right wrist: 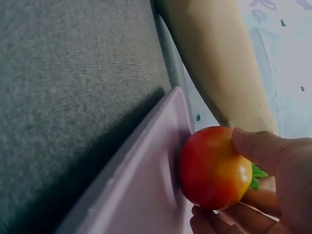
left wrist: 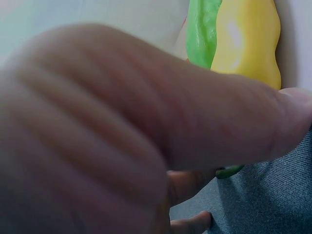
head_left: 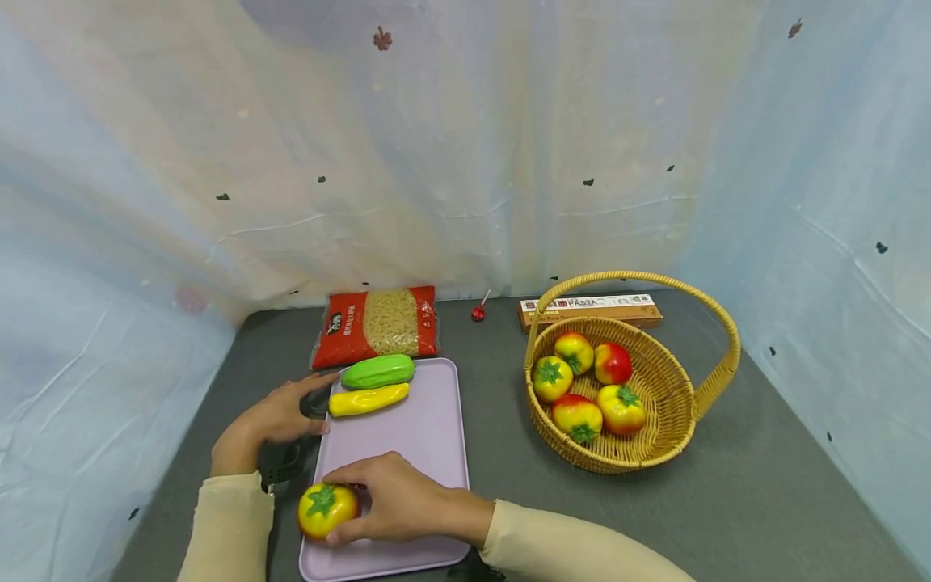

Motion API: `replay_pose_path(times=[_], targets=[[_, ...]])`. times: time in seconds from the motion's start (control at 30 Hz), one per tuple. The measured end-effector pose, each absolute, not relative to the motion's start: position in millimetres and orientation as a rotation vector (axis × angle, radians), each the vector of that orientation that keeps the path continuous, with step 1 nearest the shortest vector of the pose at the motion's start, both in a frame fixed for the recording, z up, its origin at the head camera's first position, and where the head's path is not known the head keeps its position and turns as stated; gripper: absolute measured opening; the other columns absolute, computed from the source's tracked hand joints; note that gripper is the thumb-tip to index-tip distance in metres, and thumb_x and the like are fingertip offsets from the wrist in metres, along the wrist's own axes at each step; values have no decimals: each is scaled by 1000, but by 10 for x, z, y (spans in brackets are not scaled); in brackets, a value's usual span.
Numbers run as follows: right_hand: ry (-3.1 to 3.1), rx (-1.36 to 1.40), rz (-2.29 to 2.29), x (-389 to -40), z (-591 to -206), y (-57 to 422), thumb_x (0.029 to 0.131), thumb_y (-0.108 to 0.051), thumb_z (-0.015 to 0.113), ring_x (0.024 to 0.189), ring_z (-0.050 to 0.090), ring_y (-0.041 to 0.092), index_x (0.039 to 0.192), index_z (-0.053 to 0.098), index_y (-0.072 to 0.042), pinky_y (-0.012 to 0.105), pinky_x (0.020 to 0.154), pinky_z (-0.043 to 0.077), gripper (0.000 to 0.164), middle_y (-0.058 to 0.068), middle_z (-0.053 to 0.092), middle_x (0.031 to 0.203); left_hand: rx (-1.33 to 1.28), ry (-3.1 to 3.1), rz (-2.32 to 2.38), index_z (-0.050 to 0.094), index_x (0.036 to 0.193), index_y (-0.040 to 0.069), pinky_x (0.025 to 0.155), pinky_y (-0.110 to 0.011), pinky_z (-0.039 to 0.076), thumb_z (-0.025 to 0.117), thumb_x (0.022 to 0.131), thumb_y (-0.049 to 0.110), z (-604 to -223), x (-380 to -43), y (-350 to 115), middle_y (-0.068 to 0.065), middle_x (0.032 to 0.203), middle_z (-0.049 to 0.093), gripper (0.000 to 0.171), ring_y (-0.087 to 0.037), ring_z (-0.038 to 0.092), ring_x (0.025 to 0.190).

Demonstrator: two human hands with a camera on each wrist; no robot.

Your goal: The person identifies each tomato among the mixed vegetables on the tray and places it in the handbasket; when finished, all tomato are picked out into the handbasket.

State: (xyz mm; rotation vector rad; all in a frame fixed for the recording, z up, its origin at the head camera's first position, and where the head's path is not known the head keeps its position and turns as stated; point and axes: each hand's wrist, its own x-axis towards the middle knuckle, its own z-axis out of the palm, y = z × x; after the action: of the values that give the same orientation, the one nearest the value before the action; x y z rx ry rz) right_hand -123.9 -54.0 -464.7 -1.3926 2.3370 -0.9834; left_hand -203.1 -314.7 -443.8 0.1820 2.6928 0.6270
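With thumb and fingers, my right hand (head_left: 396,497) grips a red-and-yellow toy persimmon (head_left: 327,511) with a green leafy top. It is at the near left corner of a pale purple tray (head_left: 429,461); the right wrist view shows the persimmon (right wrist: 214,168) close to the tray's rim (right wrist: 141,156). My left hand (head_left: 276,416) is spread along the tray's left edge, its fingertips near the left ends of a green bumpy toy gourd (head_left: 378,371) and a long yellow toy vegetable (head_left: 368,399). The left thumb (left wrist: 234,117) covers part of the yellow one in the left wrist view.
A wicker basket (head_left: 684,436) with a tall handle stands to the right, holding several similar toy fruits. Behind it lies a pasta box (head_left: 604,307). A red bag of pasta (head_left: 381,325) and a red lollipop (head_left: 478,311) lie at the back, before a curtain.
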Motion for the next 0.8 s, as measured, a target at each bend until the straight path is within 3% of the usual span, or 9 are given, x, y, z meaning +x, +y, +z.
replay_pose_path(times=[0.17,0.5,0.8], targets=[[2332,-1390,-1005,-1234,-4676,-541,97,-34,86,99,57,-13,145,71,-17,1,87,44,53,-15,76,131,174,2694,625,40,170,15,110,-93,27,88,91,28,-4445,-2027,-3149,-39,170,33,93,-74,18,154],[2264,-1433,-1119,-1251,-4668,-379,101,-33,82,115,61,-12,147,68,-16,6,100,50,51,-10,74,140,156,2683,626,38,171,17,111,-94,26,88,92,28,-4472,-2045,-3155,-38,171,31,94,-74,15,155],[2107,-1351,-1295,-1221,-4550,-78,100,-22,83,122,64,-8,148,66,-11,13,100,57,52,-3,71,147,147,2681,609,38,171,17,111,-93,26,88,92,31,-4472,-2050,-3156,-38,171,31,95,-74,16,155]])
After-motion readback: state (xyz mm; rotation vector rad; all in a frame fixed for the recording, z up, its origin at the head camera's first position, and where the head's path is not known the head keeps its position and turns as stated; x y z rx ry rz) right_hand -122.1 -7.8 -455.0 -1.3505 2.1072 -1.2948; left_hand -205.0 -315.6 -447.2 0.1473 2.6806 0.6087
